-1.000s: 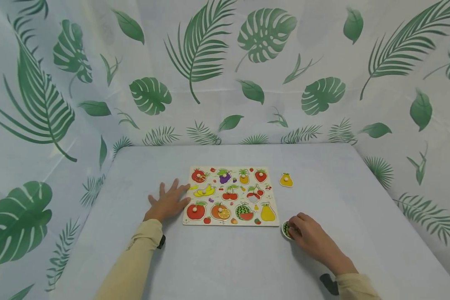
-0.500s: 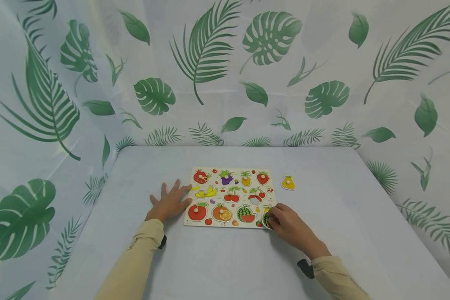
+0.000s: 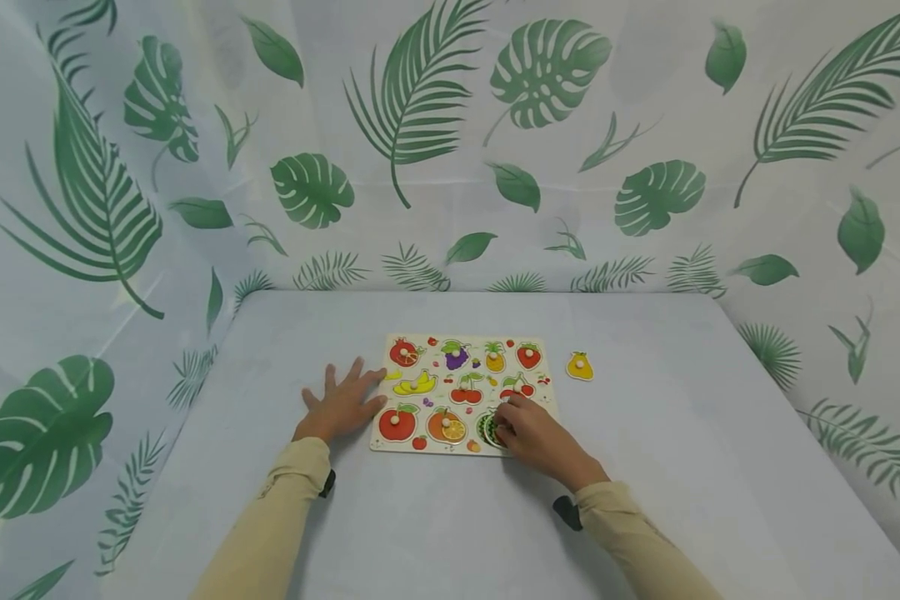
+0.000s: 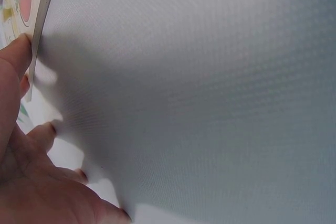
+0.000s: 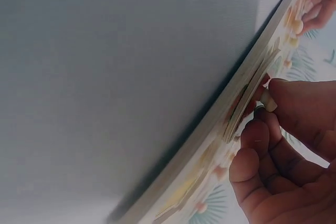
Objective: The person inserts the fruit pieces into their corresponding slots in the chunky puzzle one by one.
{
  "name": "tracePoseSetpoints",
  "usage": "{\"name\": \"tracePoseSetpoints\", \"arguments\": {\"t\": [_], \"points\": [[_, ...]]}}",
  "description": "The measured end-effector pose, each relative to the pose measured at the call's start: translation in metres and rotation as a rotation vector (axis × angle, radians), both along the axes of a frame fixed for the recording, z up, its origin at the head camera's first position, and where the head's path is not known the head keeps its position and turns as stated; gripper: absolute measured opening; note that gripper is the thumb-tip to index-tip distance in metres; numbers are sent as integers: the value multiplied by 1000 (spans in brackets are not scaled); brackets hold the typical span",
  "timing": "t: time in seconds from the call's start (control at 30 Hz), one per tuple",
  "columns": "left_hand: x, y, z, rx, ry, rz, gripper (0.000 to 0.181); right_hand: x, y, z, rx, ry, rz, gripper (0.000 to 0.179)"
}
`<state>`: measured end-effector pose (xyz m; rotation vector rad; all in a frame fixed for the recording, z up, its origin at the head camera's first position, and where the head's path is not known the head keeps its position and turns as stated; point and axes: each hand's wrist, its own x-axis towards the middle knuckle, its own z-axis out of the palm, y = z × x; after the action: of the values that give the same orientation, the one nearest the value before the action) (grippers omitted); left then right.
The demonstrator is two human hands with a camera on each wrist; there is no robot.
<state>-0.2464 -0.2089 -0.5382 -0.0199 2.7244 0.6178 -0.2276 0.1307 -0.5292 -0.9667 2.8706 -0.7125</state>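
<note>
A wooden fruit puzzle board (image 3: 381, 445) lies on the table. My right hand (image 3: 542, 440) pinches the small knob (image 5: 268, 99) of a watermelon puzzle piece (image 3: 490, 430) between thumb and fingers. This piece is over the watermelon picture in the board's bottom row. From the right wrist view, its rim sits close against the board face, slightly tilted; I cannot tell if it is seated in the recess. My left hand (image 3: 337, 406) is spread on the table, its thumb and a fingertip touching the board's left edge.
A yellow pear piece (image 3: 580, 366) with a knob lies on the table right of the board. Several knobbed fruit pieces, such as the apple (image 3: 397, 425) and bananas (image 3: 416, 384), are set in the board. Leaf-patterned cloth (image 3: 435, 150) walls the back and sides.
My right hand has carried the watermelon piece leftward from beside the board's lower right corner onto the watermelon picture. The left hand has stayed at the board's left edge.
</note>
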Motion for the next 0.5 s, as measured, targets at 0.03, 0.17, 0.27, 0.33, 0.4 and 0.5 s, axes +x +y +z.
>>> {"name": "tracePoseSetpoints", "arguments": {"t": [0.03, 0.17, 0.27, 0.33, 0.4, 0.5], "points": [[0, 0, 0, -1, 0, -1, 66, -1, -2, 0, 8, 4, 6, 12], [-1, 0, -2, -11, -1, -3, 66, -6, -9, 2, 41, 18, 27, 11], [-1, 0, -2, -16, 0, -2, 67, -9, -13, 2, 56, 15, 35, 10], [-1, 0, -2, -17, 2, -2, 67, -10, -15, 3, 61, 11, 42, 10], [0, 0, -1, -16, 2, -2, 66, -11, -16, 3, 66, 3, 44, 10], [-1, -1, -1, -14, 1, -2, 66, -11, -18, 3, 68, -11, 49, 9]]}}
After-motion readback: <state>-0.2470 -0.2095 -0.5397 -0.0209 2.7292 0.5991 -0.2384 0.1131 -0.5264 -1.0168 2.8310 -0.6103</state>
